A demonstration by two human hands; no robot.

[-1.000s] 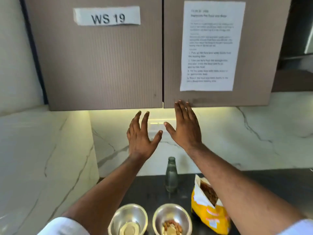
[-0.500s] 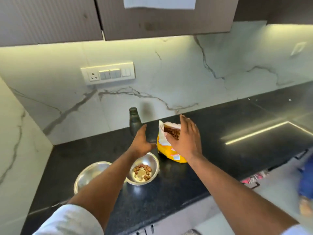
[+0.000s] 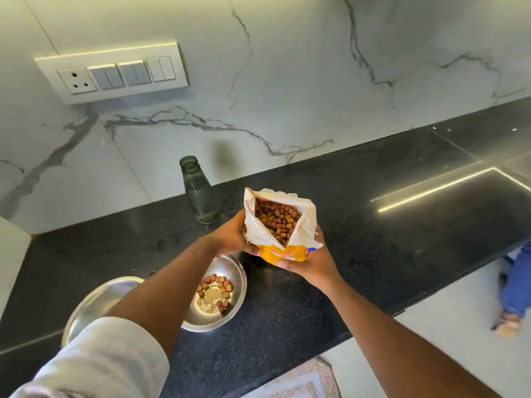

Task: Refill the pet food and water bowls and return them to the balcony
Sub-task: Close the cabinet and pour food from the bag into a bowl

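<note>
A yellow pet food bag point(image 3: 287, 252), torn open at the top and full of brown kibble, is held upright above the black counter. My left hand point(image 3: 231, 238) grips its left side and my right hand point(image 3: 311, 261) cups it from below and the right. Below the bag stands a steel food bowl point(image 3: 237, 294) with a few kibble pieces in it. A second steel bowl point(image 3: 94, 297) sits to its left, partly hidden by my left forearm. A green glass water bottle point(image 3: 199, 193), uncapped, stands by the wall behind the bag.
The black counter point(image 3: 388, 225) runs right along a white marble wall with a switch panel point(image 3: 115, 71). Its front edge drops to a pale floor with a mat point(image 3: 296, 380). Another person's foot and blue trouser leg point(image 3: 514, 294) are at the right.
Both hands came down from the cupboard, reached the bag and now hold it lifted off the counter. The view tilted down toward the counter.
</note>
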